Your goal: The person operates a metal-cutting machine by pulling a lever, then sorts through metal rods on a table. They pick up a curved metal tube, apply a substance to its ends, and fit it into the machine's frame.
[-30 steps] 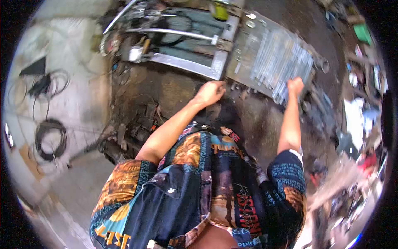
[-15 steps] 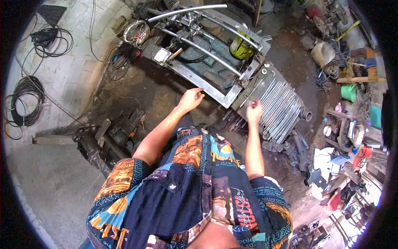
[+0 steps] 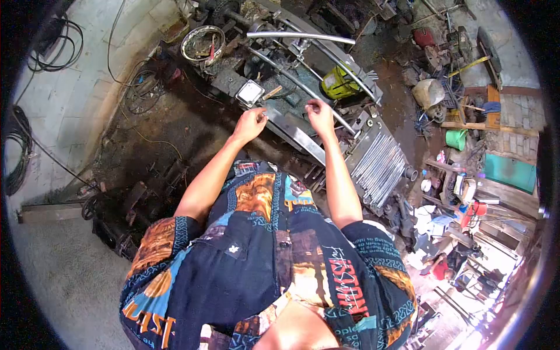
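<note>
**Left hand** (image 3: 249, 123): reaches forward over the near edge of the steel frame (image 3: 298, 139). The fingers are curled and the fingertips are at or just above the frame's flat bar. Whether they grasp anything cannot be told.

**Right hand** (image 3: 319, 111): raised just beside the left hand, over the same frame. The fingers are drawn together and bent downward. No object can be made out between them, so the grip cannot be told.

**Steel frame**: a flat bright bar running diagonally, directly ahead of the person and under both hands. It lies on a cluttered metal bench.

**Square pale plate** (image 3: 251, 92): sits just beyond the left hand, on the bench.

**Curved tubes** (image 3: 300, 36): bright bent steel tubes arching across the bench beyond both hands. One lower tube (image 3: 309, 92) passes close to the right hand.

**Yellow container** (image 3: 338, 83): stands on the bench behind the tubes, to the right of the hands.

**Bundle of steel rods** (image 3: 380, 164): straight rods laid side by side on a slanted surface, to the right of the right forearm and apart from both hands.

**Wheel rim** (image 3: 203, 44): lies at the far left end of the bench.

**Cables** (image 3: 16, 153): dark coils on the pale tiled floor at far left, well apart from the hands.

**Green bucket** (image 3: 456, 139): stands among scattered tools and scrap at far right.

**Ground machinery** (image 3: 125, 213): dark, rusty parts on the dirt floor, left of the person.
</note>
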